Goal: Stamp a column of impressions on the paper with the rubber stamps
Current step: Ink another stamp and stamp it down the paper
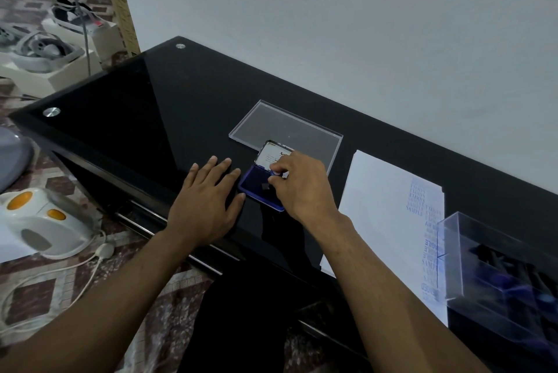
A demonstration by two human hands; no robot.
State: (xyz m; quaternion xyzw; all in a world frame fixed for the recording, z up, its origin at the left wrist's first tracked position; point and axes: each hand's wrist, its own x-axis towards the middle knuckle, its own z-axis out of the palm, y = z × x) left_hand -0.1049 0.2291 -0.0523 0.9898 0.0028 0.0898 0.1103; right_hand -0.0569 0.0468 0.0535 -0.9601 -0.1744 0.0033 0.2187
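The step in hand looks like inking. The right hand [297, 182] curls its fingers round a small blue-handled rubber stamp [276, 174], mostly hidden by them, and holds it down over the open blue ink pad [259, 188]. To ink well, I judge it should press straight down, lift cleanly without sliding, and keep the face level as it crosses to the paper. The left hand [208, 194] lies flat on the glossy black table [136, 107], fingers straight, fingertips touching the pad's left edge; it grips nothing but can steady the pad.

To the right, the white sheet of paper [383, 206] lies flat and already carries a column of pale blue impressions [430, 240] near its right edge, some reading "SAMPLE". A clear plastic box [489, 270] of dark stamps overlaps that edge. Beyond the pad lies a clear flat lid [287, 128].
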